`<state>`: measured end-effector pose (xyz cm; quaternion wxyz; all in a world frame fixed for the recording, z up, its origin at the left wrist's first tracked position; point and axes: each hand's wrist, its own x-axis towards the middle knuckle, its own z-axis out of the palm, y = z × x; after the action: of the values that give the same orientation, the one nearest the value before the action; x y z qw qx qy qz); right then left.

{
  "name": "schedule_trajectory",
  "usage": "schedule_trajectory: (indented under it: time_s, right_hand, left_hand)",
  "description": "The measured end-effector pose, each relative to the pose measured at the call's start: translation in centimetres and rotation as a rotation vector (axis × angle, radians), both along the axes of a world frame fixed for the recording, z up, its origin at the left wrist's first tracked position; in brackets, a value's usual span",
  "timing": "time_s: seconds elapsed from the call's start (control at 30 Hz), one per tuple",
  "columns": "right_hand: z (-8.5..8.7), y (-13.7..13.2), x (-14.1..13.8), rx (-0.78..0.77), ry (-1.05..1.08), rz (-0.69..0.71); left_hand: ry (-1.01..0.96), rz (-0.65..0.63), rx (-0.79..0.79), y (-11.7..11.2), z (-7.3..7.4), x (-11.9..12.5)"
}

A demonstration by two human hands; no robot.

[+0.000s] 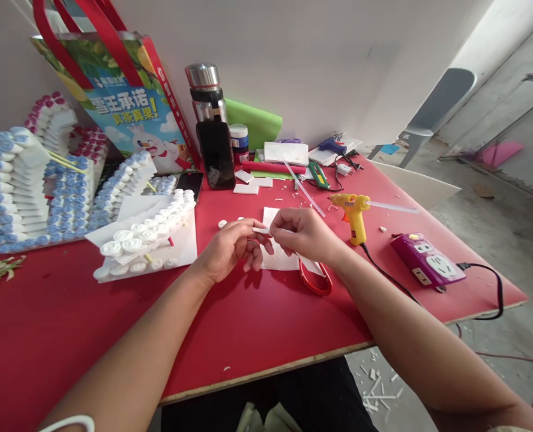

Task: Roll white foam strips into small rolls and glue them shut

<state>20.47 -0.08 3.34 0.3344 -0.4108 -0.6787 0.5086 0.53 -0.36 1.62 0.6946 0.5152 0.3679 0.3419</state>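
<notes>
A narrow white paper strip runs between my two hands, just above the red table. The thumb and forefinger of my left hand pinch one end of it, with the other fingers curled loosely. My right hand is closed on the strip, and a white length hangs below its palm. Under the hands lies a white sheet, partly covered by them. Red-handled scissors rest by my right wrist, their blades hidden. Beside the left fingers sits a small white paper roll.
To the left stand white rolled-paper flowers on a card base and blue-tipped pieces. A yellow glue gun and a purple power strip are on the right. Behind are a phone, a steel flask and a green cutter.
</notes>
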Motion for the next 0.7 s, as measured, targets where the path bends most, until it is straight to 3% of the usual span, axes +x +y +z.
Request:
schedule_trajectory:
  time_s: [0.23, 0.47, 0.57, 0.7]
  right_hand:
    - [0.2, -0.3, -0.1, 0.219, -0.324, -0.094]
    - [0.1, -0.2, -0.2, 0.250, -0.382, -0.078]
    - [-0.3, -0.1, -0.3, 0.197, -0.363, -0.093]
    - [-1.0, 0.1, -0.5, -0.056, -0.131, -0.092]
  left_hand:
    - [0.156, 0.002, 0.026, -0.3, 0.9, 0.2]
    - [0.381, -0.078, 0.217, -0.5, 0.8, 0.4]
    - [0.565, -0.048, 0.448, -0.6, 0.3, 0.4]
    - [0.920, 0.101, 1.014, -0.8, -0.1, 0.8]
